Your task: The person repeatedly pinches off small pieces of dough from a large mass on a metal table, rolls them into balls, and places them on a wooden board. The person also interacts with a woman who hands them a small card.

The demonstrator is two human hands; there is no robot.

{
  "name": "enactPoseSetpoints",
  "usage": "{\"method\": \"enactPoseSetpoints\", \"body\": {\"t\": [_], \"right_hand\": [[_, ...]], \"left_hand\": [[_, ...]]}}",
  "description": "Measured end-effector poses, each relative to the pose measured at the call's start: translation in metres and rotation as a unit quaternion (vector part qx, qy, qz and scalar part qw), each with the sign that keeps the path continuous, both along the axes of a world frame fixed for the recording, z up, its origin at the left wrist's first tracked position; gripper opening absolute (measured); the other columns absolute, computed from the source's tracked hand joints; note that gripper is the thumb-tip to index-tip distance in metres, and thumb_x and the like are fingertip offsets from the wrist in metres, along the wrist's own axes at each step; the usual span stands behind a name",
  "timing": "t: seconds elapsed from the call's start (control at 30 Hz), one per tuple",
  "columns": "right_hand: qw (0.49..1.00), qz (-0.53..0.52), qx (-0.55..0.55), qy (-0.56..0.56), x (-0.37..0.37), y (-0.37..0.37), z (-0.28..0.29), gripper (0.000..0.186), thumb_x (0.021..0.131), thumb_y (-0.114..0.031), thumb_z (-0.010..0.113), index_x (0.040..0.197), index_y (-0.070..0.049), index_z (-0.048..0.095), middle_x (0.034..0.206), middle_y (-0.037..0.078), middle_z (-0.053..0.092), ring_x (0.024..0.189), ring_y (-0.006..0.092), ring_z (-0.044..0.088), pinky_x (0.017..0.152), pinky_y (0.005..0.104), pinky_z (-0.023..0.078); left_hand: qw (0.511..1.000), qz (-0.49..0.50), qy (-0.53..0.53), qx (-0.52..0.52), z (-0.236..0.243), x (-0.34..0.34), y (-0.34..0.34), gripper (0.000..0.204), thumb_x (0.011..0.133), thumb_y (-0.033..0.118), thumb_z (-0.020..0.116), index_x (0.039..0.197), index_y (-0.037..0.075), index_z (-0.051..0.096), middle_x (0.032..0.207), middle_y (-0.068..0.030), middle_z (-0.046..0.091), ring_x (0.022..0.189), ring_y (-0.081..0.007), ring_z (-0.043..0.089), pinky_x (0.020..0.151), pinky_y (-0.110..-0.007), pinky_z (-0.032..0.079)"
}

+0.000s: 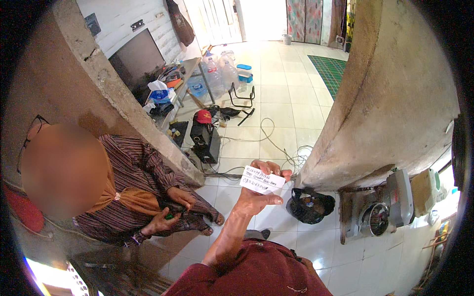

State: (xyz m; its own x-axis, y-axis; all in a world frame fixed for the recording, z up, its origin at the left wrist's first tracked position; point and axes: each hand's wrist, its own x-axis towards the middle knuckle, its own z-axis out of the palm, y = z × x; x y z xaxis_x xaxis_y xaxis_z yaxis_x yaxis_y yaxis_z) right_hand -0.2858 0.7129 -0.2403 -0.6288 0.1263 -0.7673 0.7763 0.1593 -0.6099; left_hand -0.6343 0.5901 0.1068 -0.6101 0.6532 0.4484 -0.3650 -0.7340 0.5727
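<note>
My left hand (255,197) reaches up from the lower edge, in front of my maroon shirt. A small white paper slip (261,181) with dark handwriting lies in its grip. The fingers curl round behind the slip, their tips showing above its upper edge, while the thumb sits along the lower right side. The slip faces up toward me, slightly tilted. My right hand is out of the picture.
At the left sits a person in striped clothes (133,163), holding a small dark object. A black plastic bag (310,206) rests on the floor, near a gas stove (377,217). Loose cables (296,155), a black box (206,143) and water jugs (228,74) lie beyond.
</note>
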Motion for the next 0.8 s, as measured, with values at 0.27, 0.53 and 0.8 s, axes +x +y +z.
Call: {"method": "enactPoseSetpoints", "body": {"t": [0.27, 0.53, 0.8], "right_hand": [[1.0, 0.02, 0.006, 0.016, -0.013, 0.019, 0.008, 0.041, 0.093, -0.042, 0.058, 0.107, -0.004, 0.065, 0.088, 0.011, 0.066, 0.082, 0.0213, 0.064, 0.075, 0.0352, 0.053], [0.94, 0.043, 0.317, 0.123, -0.071, 0.079, 0.005, 0.039, 0.091, -0.034, 0.063, 0.116, -0.005, 0.065, 0.091, 0.019, 0.07, 0.079, 0.0301, 0.069, 0.077, 0.0406, 0.056], [0.901, 0.089, 0.164, 0.392, -0.247, -0.026, 0.333, 0.059, 0.094, -0.018, 0.059, 0.149, -0.009, 0.038, 0.099, 0.022, 0.07, 0.078, 0.035, 0.07, 0.073, 0.0441, 0.055]], "left_hand": [[0.998, 0.041, 0.007, -0.041, 0.002, -0.02, 0.009, 0.063, 0.061, -0.019, 0.081, 0.106, 0.014, 0.05, 0.108, -0.0053, 0.056, 0.117, -0.0296, 0.061, 0.103, -0.048, 0.05], [0.942, -0.056, -0.323, 0.07, -0.021, -0.029, 0.01, 0.065, 0.089, 0.068, 0.055, 0.126, 0.014, 0.055, 0.126, -0.0156, 0.056, 0.115, -0.0391, 0.057, 0.108, -0.06, 0.041], [0.929, 0.037, -0.366, 0.051, -0.058, -0.041, -0.01, 0.056, 0.096, 0.055, 0.047, 0.131, 0.012, 0.056, 0.132, -0.0182, 0.055, 0.115, -0.0389, 0.056, 0.107, -0.052, 0.042]]}}
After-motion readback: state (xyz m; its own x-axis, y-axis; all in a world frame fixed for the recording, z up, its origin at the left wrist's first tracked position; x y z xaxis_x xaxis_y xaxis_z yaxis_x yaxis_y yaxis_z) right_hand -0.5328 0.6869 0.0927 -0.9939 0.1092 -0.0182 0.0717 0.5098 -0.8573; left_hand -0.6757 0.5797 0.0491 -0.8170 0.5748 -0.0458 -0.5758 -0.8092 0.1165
